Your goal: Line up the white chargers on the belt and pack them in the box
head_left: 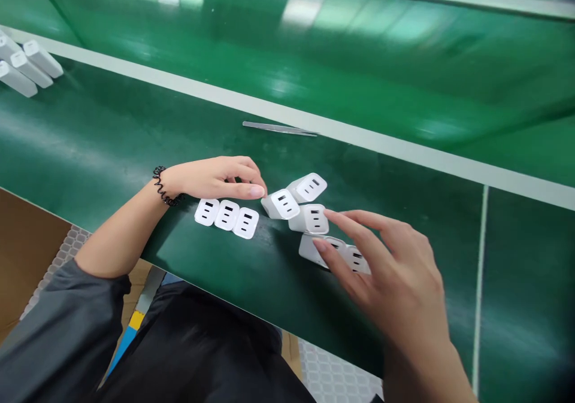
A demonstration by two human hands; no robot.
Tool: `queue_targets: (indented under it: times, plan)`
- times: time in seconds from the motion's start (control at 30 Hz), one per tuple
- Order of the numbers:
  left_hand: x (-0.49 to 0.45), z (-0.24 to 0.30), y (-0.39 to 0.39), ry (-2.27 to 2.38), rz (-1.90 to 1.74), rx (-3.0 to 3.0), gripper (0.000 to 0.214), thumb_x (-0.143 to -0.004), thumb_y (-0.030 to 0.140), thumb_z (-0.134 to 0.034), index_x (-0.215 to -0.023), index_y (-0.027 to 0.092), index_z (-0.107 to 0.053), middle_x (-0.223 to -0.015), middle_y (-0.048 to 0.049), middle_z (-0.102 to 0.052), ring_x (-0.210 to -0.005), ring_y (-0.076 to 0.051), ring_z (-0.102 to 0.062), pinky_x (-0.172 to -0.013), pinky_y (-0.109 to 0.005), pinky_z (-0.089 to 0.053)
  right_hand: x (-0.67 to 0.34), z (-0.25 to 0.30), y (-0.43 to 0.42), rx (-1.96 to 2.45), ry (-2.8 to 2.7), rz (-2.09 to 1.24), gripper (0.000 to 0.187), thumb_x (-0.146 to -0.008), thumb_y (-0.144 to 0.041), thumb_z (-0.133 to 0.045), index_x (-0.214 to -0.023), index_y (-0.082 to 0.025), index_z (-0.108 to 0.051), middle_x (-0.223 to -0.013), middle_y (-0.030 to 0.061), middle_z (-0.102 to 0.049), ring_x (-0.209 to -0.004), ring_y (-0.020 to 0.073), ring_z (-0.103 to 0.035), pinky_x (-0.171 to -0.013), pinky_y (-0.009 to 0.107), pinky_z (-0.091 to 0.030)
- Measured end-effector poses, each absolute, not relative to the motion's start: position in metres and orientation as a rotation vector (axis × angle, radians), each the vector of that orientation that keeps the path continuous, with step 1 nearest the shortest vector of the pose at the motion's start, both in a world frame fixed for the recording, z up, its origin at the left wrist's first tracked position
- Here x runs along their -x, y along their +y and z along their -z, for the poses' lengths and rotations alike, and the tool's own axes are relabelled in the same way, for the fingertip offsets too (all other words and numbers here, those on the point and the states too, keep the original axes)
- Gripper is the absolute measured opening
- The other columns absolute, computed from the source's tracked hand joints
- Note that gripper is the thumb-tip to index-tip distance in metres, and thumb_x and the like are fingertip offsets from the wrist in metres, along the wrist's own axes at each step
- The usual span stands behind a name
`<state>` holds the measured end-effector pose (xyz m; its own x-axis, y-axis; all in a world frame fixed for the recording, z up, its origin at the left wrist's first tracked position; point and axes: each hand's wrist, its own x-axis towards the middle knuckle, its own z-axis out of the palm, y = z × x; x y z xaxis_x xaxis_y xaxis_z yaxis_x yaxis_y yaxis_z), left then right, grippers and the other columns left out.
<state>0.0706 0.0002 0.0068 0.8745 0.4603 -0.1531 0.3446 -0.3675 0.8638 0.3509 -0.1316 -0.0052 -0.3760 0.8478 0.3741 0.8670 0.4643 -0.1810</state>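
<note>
My left hand, with a black coiled band at the wrist, hovers above a row of three white chargers. Its fingers are loosely bent, thumb apart, and the tips reach the edge of a tilted charger; nothing shows in its grasp. My right hand has thumb and index finger spread. The index fingertip is at the face of another charger, apparently touching it. Below, further chargers lie partly hidden behind the right thumb. One more charger lies tilted at the back of the group. The chargers' faces have slots.
Metal tweezers lie by the pale strip along the back of the green table. Several white blocks stand at the far left. A pale line crosses the table at right.
</note>
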Motion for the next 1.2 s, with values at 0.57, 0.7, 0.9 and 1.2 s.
queue_targets:
  times: [0.57, 0.7, 0.9, 1.2]
  plan:
    - [-0.077, -0.006, -0.004, 0.508, -0.116, -1.944, 0.067, -0.096, 0.068, -0.032, -0.135, 0.021, -0.058, -0.130, -0.0109, -0.063, -0.110, -0.021, -0.061, -0.095, -0.028, -0.046, -0.351, 0.003, -0.127, 1.362, -2.318, 0.074, 0.022, -0.090, -0.019, -0.062, -0.112, -0.020, -0.065, -0.105, 0.0094, -0.072, -0.086, 0.0236, -0.067, -0.078, 0.037, -0.052]
    - [-0.078, -0.006, -0.004, 0.511, -0.120, -1.941, 0.066, -0.096, 0.068, -0.032, -0.134, 0.020, -0.059, -0.133, -0.0119, -0.061, -0.114, -0.022, -0.060, -0.094, -0.029, -0.047, -0.354, 0.003, -0.127, 1.418, -2.299, 0.135, 0.019, -0.090, -0.021, -0.063, -0.109, -0.017, -0.067, -0.105, 0.0101, -0.072, -0.085, 0.0233, -0.067, -0.078, 0.037, -0.052]
    - [-0.078, -0.006, -0.003, 0.525, -0.141, -1.987, 0.065, -0.097, 0.066, -0.031, -0.134, 0.020, -0.059, -0.134, -0.0129, -0.060, -0.113, -0.023, -0.060, -0.093, -0.031, -0.048, -0.356, 0.007, -0.124, 1.555, -2.270, 0.194, 0.027, -0.096, -0.028, -0.056, -0.116, -0.012, -0.066, -0.100, 0.0120, -0.067, -0.081, 0.0210, -0.065, -0.068, 0.033, -0.052]
    - [-0.079, -0.003, -0.004, 0.444, -0.201, -1.930, 0.061, -0.098, 0.061, -0.035, -0.134, 0.019, -0.060, -0.142, -0.0138, -0.055, -0.130, -0.027, -0.053, -0.112, -0.040, -0.040, -0.356, 0.004, -0.125, 1.441, -2.303, -0.071, 0.029, -0.095, -0.024, -0.058, -0.121, -0.013, -0.065, -0.122, 0.0168, -0.062, -0.098, 0.0252, -0.065, -0.083, 0.040, -0.055]
